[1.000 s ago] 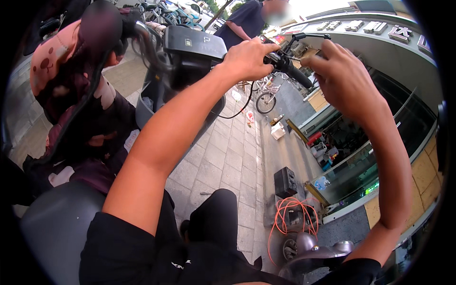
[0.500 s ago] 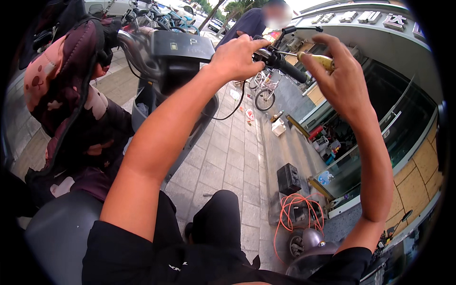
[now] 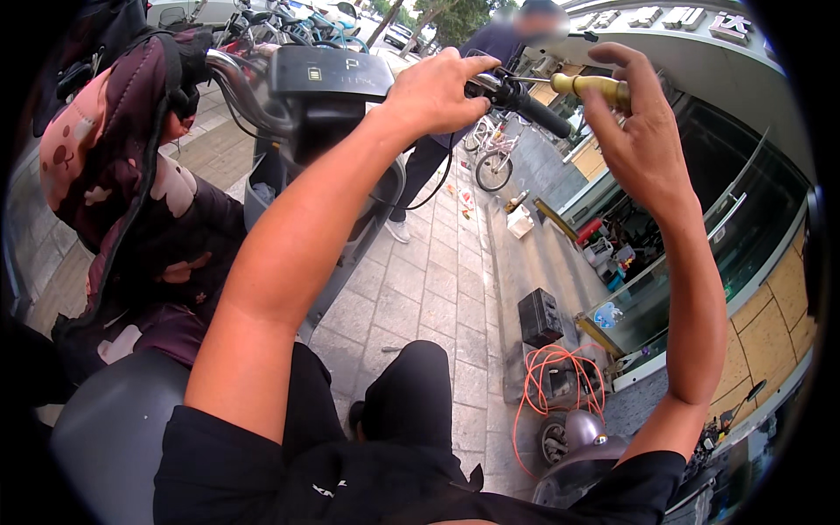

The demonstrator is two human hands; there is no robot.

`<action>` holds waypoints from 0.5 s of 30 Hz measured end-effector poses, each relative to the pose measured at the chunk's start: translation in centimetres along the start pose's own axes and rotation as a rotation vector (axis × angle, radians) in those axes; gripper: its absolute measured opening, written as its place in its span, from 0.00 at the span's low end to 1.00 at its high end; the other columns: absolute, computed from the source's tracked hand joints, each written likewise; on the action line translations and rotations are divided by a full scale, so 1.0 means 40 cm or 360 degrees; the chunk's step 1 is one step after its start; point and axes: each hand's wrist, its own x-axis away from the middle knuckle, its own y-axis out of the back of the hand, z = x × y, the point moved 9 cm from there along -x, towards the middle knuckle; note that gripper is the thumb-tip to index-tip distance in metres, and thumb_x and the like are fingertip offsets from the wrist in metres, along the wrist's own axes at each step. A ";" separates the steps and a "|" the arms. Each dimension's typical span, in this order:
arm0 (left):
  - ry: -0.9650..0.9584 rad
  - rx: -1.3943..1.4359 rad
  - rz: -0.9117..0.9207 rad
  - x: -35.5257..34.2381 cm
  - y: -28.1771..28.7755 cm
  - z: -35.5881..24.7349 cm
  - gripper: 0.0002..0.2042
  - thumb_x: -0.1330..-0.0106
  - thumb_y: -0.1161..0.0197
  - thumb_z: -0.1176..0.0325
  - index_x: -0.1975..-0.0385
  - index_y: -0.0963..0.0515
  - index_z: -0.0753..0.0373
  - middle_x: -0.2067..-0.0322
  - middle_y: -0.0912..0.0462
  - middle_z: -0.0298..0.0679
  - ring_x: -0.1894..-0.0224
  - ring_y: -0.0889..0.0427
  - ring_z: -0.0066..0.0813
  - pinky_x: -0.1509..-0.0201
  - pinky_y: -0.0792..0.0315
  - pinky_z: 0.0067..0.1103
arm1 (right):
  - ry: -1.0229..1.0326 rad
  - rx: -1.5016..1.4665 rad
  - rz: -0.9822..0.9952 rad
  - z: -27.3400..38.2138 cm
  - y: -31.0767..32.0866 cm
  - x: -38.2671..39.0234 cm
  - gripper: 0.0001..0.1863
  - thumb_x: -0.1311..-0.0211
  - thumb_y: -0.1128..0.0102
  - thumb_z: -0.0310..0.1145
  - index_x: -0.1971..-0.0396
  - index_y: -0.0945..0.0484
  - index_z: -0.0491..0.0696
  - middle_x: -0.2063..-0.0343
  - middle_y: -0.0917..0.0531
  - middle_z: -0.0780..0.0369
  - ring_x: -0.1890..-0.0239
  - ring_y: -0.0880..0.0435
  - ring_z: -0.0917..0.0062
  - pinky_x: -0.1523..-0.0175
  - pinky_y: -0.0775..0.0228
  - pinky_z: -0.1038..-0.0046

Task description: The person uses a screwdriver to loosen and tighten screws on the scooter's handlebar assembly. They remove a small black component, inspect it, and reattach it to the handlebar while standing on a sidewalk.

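Clearly, the screwdriver [image 3: 591, 89] is at the upper right of the frame, and your right hand [image 3: 646, 140] has it. You hold its yellowish handle between the thumb and the curled fingers, with the forefinger arched above it. From this hand, the thin shaft goes to the left, almost level across the picture, with a small tilt. So the long axis points at the dark fitting [image 3: 500, 91] on the handlebar, at the upper middle. If the tip really touches there, I cannot tell.

Your left hand [image 3: 435, 94] is at the tip side, just left of the fitting. Its forefinger and thumb stand apart and reach to the right, one above and one below; the other fingers are hidden, so I cannot say how firmly they close. The black rubber grip [image 3: 544, 115] slopes down to the right, below the shaft.

Farther out, the display panel [image 3: 331, 72] lies left of your left hand, and a thin black cable [image 3: 435, 192] hangs below it. A patterned quilted cover [image 3: 74, 149] fills the left side. Another person [image 3: 490, 42] stands behind the bar, and an orange cord [image 3: 528, 394] lies coiled at lower right.
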 end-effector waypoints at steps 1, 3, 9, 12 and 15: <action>-0.0005 0.0007 -0.0006 -0.002 -0.003 -0.001 0.32 0.34 0.30 0.50 0.27 0.22 0.39 0.51 0.18 0.51 0.45 0.15 0.52 0.39 0.20 0.39 | 0.0165 0.0091 -0.0128 0.018 0.009 0.005 0.18 0.20 0.37 0.43 0.40 0.18 0.49 0.62 0.07 0.53 0.59 0.06 0.60 0.51 0.18 0.64; -0.0016 0.0009 -0.0014 -0.005 -0.003 0.000 0.32 0.34 0.30 0.50 0.27 0.22 0.39 0.50 0.18 0.51 0.45 0.15 0.52 0.39 0.20 0.39 | 0.0130 0.0146 -0.0119 0.018 0.007 0.006 0.16 0.20 0.37 0.40 0.41 0.18 0.49 0.62 0.08 0.55 0.59 0.06 0.61 0.50 0.18 0.64; 0.0044 -0.0042 0.0001 0.000 0.001 -0.006 0.33 0.35 0.30 0.49 0.26 0.22 0.37 0.48 0.17 0.50 0.44 0.14 0.50 0.39 0.21 0.39 | 0.0208 0.0043 0.0008 0.033 0.005 0.009 0.17 0.26 0.33 0.34 0.41 0.19 0.49 0.61 0.09 0.56 0.61 0.09 0.67 0.50 0.18 0.67; 0.0076 -0.0024 0.0079 -0.006 0.004 -0.004 0.33 0.34 0.30 0.48 0.26 0.22 0.37 0.46 0.17 0.51 0.42 0.14 0.49 0.37 0.21 0.39 | -0.0061 0.0008 0.0172 -0.013 0.000 0.006 0.16 0.25 0.33 0.33 0.41 0.19 0.49 0.59 0.09 0.57 0.61 0.11 0.74 0.51 0.18 0.70; 0.0099 -0.0028 0.0068 0.003 0.001 0.005 0.32 0.35 0.31 0.47 0.27 0.22 0.36 0.46 0.17 0.51 0.42 0.15 0.49 0.37 0.21 0.39 | -0.0088 -0.0116 -0.0045 -0.016 0.040 0.032 0.16 0.25 0.33 0.33 0.41 0.18 0.47 0.58 0.09 0.58 0.61 0.13 0.78 0.50 0.19 0.73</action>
